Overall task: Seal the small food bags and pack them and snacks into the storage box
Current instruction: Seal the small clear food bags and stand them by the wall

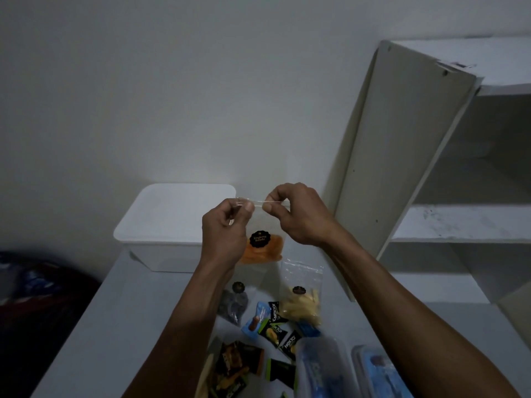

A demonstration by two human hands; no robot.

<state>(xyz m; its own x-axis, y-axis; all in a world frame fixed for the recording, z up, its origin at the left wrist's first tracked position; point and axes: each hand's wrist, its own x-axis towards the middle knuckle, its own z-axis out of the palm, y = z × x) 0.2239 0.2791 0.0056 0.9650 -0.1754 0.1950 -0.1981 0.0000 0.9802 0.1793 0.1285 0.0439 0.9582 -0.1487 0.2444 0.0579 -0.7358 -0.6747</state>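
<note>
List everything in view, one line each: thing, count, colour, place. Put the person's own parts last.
storage box: one, white, lid on, far end of the table by the wall.
table: one, white, under everything.
orange-snack bag: one, clear with a black label, held up in front of the box.
yellow-snack bag: one, clear, top open, on the table right of centre.
dark-snack bag: one, clear, on the table partly behind the left forearm.
small wrapped snacks: several, black, green and blue, scattered near the front.
clear containers: two, with blue contents, bottom right.
shelf unit: one, white, right, door open.
left hand: fingers pinching the bag's top edge.
right hand: fingers pinching the same edge.
</note>
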